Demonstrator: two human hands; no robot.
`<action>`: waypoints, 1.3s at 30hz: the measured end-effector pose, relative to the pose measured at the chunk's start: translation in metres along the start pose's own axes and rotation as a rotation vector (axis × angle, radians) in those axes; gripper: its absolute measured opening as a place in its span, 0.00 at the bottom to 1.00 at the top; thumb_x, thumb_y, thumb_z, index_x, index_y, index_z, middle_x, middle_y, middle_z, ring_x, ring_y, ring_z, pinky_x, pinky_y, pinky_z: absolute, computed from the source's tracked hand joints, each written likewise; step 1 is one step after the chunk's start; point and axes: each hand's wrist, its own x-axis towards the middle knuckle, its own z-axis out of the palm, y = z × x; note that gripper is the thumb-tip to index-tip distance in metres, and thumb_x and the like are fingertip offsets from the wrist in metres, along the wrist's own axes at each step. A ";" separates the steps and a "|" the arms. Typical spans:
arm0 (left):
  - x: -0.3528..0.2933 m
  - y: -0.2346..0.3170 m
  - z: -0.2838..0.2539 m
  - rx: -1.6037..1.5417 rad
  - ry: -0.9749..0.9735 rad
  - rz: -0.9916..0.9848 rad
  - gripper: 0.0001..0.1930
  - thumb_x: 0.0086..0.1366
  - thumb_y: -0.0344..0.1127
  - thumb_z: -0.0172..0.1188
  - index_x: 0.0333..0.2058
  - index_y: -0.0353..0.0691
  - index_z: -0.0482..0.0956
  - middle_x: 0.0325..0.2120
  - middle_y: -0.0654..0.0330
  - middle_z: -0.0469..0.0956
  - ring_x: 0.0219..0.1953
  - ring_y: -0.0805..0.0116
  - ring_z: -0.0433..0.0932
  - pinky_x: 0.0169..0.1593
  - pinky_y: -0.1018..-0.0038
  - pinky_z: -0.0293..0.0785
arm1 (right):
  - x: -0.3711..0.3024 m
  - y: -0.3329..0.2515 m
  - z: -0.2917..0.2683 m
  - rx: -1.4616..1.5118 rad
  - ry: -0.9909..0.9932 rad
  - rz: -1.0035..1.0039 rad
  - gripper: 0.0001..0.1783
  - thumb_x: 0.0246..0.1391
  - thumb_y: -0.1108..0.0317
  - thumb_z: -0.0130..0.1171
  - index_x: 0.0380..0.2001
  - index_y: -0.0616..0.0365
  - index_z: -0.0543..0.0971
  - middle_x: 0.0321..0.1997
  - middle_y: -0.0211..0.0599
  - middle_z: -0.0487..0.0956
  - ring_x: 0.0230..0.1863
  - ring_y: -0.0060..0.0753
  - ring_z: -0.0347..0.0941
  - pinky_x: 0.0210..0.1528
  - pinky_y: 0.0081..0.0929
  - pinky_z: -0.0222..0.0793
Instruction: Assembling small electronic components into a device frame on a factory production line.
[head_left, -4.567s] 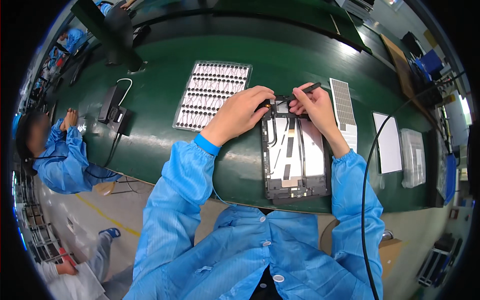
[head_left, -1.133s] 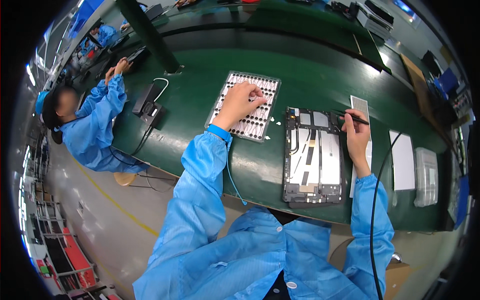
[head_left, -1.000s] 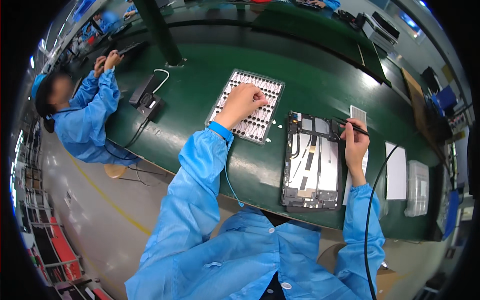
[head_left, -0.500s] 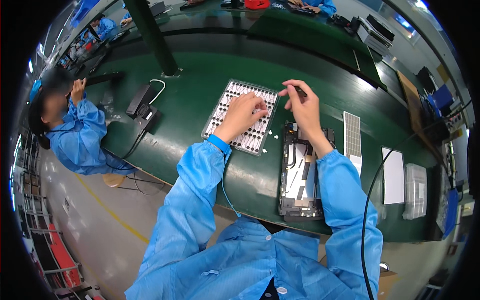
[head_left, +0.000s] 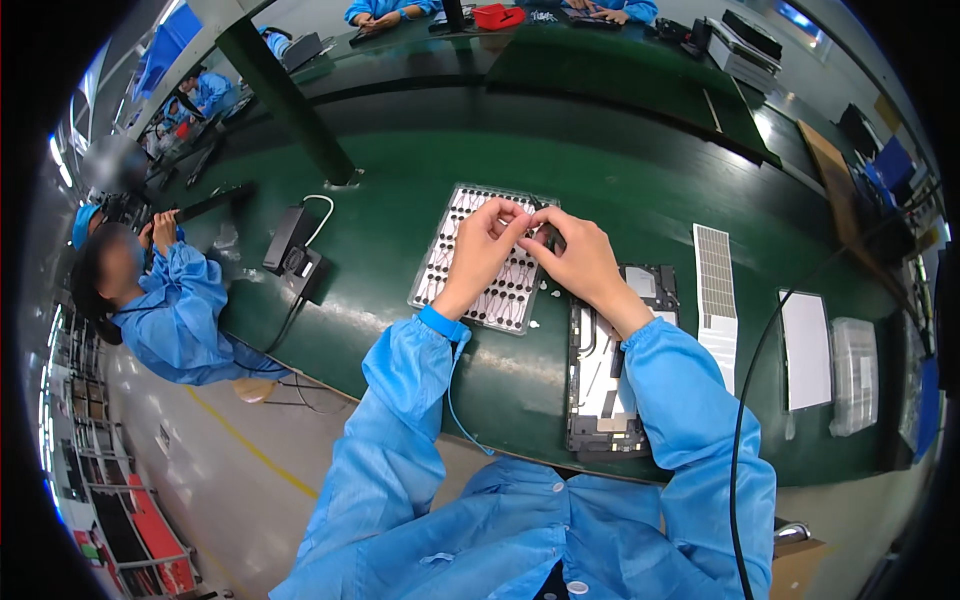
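Observation:
Over the right part of a clear tray (head_left: 500, 326) my two hands meet, fingertips nearly touching. The tray holds rows of small black round parts with thin wires. My left hand (head_left: 482, 258) is closed in a pinch; what it holds is too small to make out. My right hand (head_left: 580, 258) is also closed, with something dark and slim showing at its fingers, its kind unclear. Below my right wrist lies an opened laptop-like chassis (head_left: 606, 440) with a black frame and silver inner panel, partly covered by my sleeve. Small white bits (head_left: 534, 324) lie between tray and chassis.
To the right are a label sheet (head_left: 714, 270), a white sheet (head_left: 806, 350) and clear plastic packaging (head_left: 853, 380). A black cable (head_left: 738, 480) hangs across that side. Leftward are a power adapter (head_left: 290, 240), a green post (head_left: 290, 110) and a seated co-worker (head_left: 170, 320).
My right hand has moved left and down from above the chassis to meet my left hand. The left hand's fingers have drawn into a pinch. The whole view has shifted slightly.

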 end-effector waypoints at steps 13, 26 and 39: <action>-0.004 0.010 0.003 -0.026 0.046 -0.005 0.07 0.70 0.32 0.60 0.39 0.33 0.79 0.27 0.62 0.83 0.26 0.80 0.78 0.29 0.80 0.74 | 0.001 0.003 -0.002 0.023 0.078 -0.053 0.09 0.56 0.65 0.66 0.39 0.54 0.83 0.35 0.37 0.85 0.37 0.43 0.83 0.40 0.31 0.77; -0.010 0.023 0.003 0.107 0.067 0.026 0.07 0.70 0.34 0.59 0.41 0.36 0.78 0.25 0.55 0.85 0.25 0.71 0.84 0.27 0.77 0.74 | 0.000 -0.003 0.001 -0.053 0.087 -0.073 0.11 0.54 0.62 0.69 0.39 0.53 0.84 0.35 0.37 0.85 0.34 0.41 0.82 0.36 0.30 0.76; -0.014 0.019 0.011 -0.115 0.115 -0.034 0.07 0.72 0.33 0.58 0.42 0.35 0.75 0.27 0.59 0.85 0.25 0.77 0.81 0.26 0.81 0.71 | 0.001 0.000 0.002 0.057 0.113 -0.090 0.10 0.55 0.68 0.68 0.40 0.56 0.83 0.36 0.37 0.85 0.36 0.38 0.83 0.38 0.28 0.76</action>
